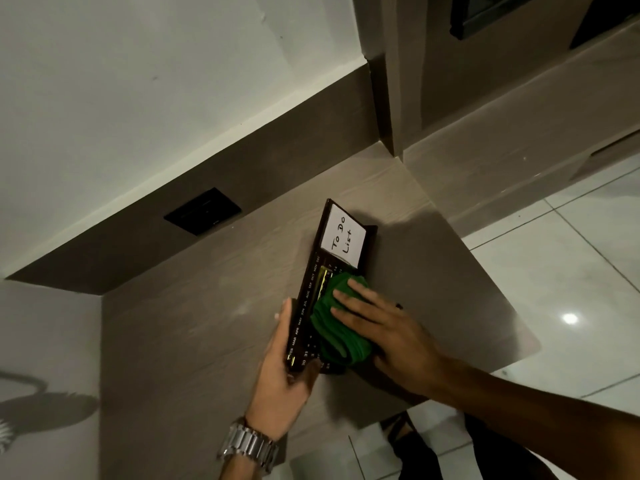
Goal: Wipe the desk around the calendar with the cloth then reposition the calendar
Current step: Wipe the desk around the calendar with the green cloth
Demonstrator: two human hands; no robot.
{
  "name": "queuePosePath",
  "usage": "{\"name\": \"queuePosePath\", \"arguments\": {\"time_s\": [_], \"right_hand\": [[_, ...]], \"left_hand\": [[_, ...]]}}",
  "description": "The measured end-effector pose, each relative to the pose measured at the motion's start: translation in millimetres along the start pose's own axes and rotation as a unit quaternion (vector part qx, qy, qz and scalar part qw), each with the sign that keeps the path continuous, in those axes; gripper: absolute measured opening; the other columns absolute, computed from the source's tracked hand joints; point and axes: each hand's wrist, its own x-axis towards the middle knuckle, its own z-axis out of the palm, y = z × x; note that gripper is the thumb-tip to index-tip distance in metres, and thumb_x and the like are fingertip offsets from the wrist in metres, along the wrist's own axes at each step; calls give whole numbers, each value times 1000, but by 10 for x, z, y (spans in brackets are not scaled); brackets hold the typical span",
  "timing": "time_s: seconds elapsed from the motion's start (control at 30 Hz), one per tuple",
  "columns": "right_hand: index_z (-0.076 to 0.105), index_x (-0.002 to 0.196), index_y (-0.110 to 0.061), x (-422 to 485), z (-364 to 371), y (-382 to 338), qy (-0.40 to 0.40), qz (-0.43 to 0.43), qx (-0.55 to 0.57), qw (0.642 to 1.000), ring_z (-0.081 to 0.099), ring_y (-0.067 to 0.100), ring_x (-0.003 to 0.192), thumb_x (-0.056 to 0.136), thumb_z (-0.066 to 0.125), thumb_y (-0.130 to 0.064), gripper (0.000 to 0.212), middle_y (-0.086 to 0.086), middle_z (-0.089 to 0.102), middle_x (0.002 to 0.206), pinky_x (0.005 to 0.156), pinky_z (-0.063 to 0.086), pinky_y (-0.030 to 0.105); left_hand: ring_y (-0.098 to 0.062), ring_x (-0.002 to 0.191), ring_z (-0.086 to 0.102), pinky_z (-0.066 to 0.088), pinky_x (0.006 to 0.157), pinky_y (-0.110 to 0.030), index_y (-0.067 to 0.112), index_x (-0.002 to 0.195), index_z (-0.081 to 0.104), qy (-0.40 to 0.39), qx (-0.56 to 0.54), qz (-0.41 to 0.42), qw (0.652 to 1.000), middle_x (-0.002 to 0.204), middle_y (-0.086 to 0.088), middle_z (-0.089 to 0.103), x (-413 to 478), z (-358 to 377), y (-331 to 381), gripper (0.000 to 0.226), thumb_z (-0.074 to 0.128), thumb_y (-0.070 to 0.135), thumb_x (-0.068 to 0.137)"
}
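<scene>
Two hands, cloth (341, 327) under right hand (388, 336)

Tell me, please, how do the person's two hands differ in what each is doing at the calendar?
The left hand grips the calendar by its edge; the right hand lies flat, pressing the green cloth onto its face. The left wrist wears a metal watch; the right is bare. Both touch the calendar.

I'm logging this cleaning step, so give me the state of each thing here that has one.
calendar: lying on the desk, gripped at its edge.
cloth: bunched, pressed on the calendar face.
left hand: gripping the calendar's left edge.
right hand: flat, fingers spread on the cloth.
To Do List note: stuck on the calendar's far end.
</scene>
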Motion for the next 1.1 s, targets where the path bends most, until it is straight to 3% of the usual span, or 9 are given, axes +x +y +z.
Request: {"name": "queuePosePath", "arguments": {"time_s": [0.2,0.37,0.43,0.5,0.63,0.77,0.87,0.97,1.1], "right_hand": [[38,145,-24,-159,131,-31,-91,-131,-89,983,19,25,146,71,84,-27,87,0,36,154,103,44,50],[37,145,-19,81,-130,-9,32,-68,-74,994,21,29,145,70,76,-6,85,5,37,153,106,38,53],[36,145,-19,156,-136,-100,40,-75,-66,994,21,30,146,70,75,-5,86,5,36,153,104,39,55],[35,145,-22,146,-29,-226,-12,-143,-79,986,18,28,147,69,83,-13,90,3,34,155,103,42,54],[47,142,-21,137,36,-267,-67,-209,-99,971,18,26,146,69,85,-25,82,1,38,153,113,32,46],[51,140,-17,157,-13,-156,-34,-145,-69,986,19,27,146,76,82,-15,72,3,41,152,110,36,48],[40,146,-20,-27,122,-210,-86,-160,-67,981,9,26,149,73,81,-22,83,2,30,157,113,32,50],[30,150,-19,-187,195,-254,-124,-158,-21,979,4,25,150,73,78,-18,90,-1,19,161,106,39,53],[38,147,-13,-260,129,-282,-123,-161,46,978,10,25,149,79,75,-16,77,4,28,158,108,38,52]], "left_hand": [[-22,150,10,29,115,-58,33,149,-2,-8,54,30,998,162,2,10,0,-10,-46,101,63,-7,82],[-23,150,5,20,119,-32,23,150,0,6,106,75,992,162,1,6,5,0,-76,98,61,-10,81],[-23,150,7,22,121,-44,18,151,3,1,96,76,992,162,-2,9,14,8,-80,96,61,-11,81],[-24,149,17,30,117,-49,18,151,7,0,76,66,995,161,-5,16,19,17,-66,93,63,-8,81],[-22,147,25,33,115,-49,25,151,10,12,68,52,996,160,-2,21,7,10,-56,91,63,-3,83],[-21,150,3,24,118,-49,36,148,-2,-23,95,69,993,161,8,2,13,-21,-55,106,67,-5,78],[-19,149,0,22,118,-50,41,145,-13,-51,103,51,992,161,7,-5,16,-47,-31,119,71,-6,75],[-19,149,-10,18,118,-59,49,141,-19,-90,111,45,989,161,7,-14,22,-111,-18,126,69,-10,73],[-24,150,-5,27,109,-70,74,126,-18,-168,40,-34,984,161,10,-14,44,-232,65,138,69,-15,66]]}}
